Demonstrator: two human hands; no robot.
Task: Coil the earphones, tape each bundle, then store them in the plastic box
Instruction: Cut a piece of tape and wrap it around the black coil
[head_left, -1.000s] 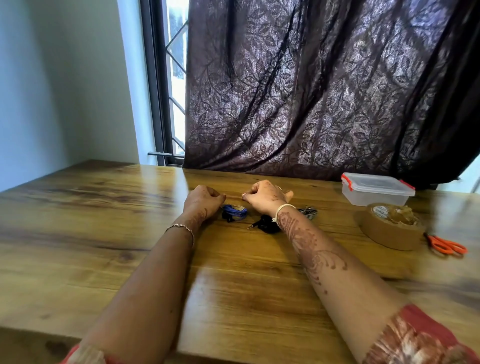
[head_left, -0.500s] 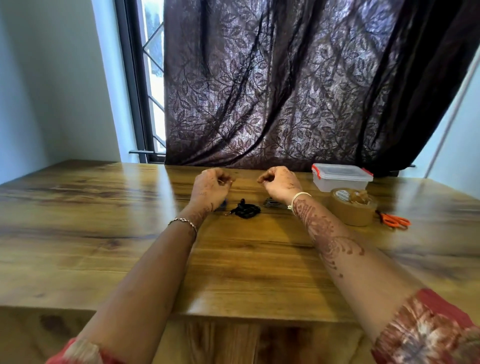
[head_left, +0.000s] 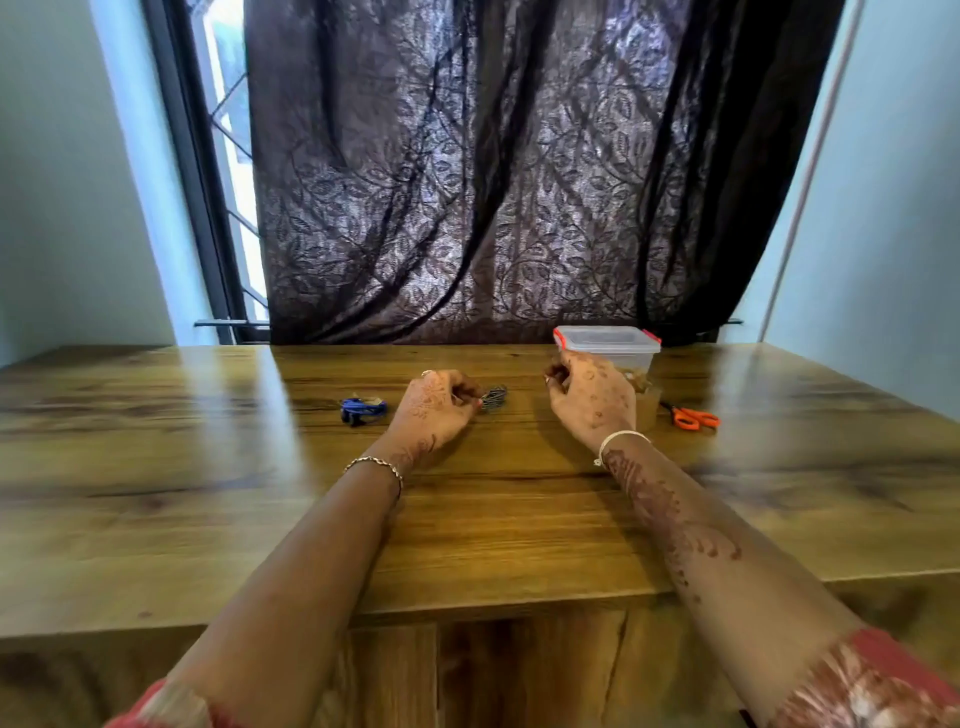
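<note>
Fingers of the left hand (head_left: 436, 410) curl and seem to pinch the grey bundle (head_left: 493, 398) at mid-frame. The right hand (head_left: 592, 400) has curled fingers too; I cannot tell whether they hold anything. A blue bundle (head_left: 363, 408), left of centre, lies coiled and apparently taped. The box (head_left: 608, 344), upper right of centre, has its lid on, so storing looks unstarted. No writing is readable on the box, tape (head_left: 649, 402) or scissors (head_left: 693, 417).
</note>
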